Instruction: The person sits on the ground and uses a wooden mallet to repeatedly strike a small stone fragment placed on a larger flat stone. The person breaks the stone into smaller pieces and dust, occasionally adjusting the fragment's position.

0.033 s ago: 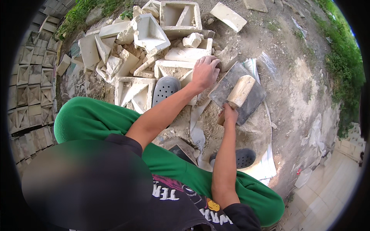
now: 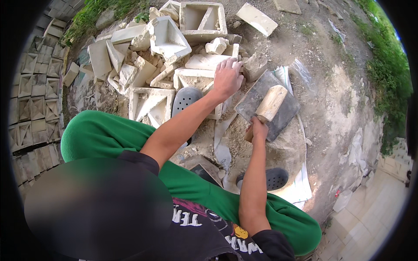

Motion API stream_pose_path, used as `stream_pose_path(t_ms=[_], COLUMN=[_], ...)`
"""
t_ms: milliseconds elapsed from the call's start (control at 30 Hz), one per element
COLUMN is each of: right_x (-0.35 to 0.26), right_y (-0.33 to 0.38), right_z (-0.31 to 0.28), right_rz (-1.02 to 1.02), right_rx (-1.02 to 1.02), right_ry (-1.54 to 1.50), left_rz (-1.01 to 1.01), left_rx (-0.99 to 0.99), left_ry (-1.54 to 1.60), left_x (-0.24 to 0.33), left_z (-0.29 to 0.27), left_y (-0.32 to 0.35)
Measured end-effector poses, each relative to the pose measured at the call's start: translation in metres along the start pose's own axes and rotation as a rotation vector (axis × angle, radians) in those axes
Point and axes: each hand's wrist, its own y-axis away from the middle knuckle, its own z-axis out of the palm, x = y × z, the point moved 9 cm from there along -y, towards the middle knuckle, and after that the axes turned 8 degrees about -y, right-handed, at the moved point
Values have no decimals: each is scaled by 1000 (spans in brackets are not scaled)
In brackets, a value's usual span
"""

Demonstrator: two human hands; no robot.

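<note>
My right hand (image 2: 258, 129) is wrapped round the handle of a wooden mallet (image 2: 272, 102). The mallet's thick, pale head lies over a dark grey square slab (image 2: 284, 114) on the ground. My left hand (image 2: 227, 79) is stretched toward the rubble with its fingers somewhat apart, beside the edge of a cream-coloured hollow block (image 2: 191, 78). Whether its fingertips touch the block is hard to tell. Just right of that hand lies a dusty brownish chunk (image 2: 255, 68).
Broken cream blocks and shards heap up ahead on the left, including an open box-shaped block (image 2: 169, 38). A flat piece (image 2: 257, 19) lies farther off. My shoes (image 2: 186, 101) flank the work spot. White sacking (image 2: 298, 187) lies at the right; stacked blocks (image 2: 32, 108) stand far left.
My left hand has shifted slightly left, away from the brownish chunk, and its fingers have straightened. My right hand and the mallet look the same.
</note>
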Motion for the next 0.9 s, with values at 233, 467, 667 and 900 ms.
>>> stream_pose_path(t_ms=[233, 467, 667, 900], right_x=[0, -11, -23, -14], right_y=[-3, -5, 3, 4], right_z=[-1, -4, -23, -53], right_rz=[-3, 32, -28, -88], right_rx=[-45, -106, -140, -54], right_ry=[22, -61, -70, -161], left_rz=[-158, -43, -256, -466], left_rx=[-538, -518, -239, -214], left_ry=[-210, -228, -4, 1084], left_x=[-62, -70, -52, 11], left_z=[42, -13, -99, -68], left_y=[-23, -55, -85, -66])
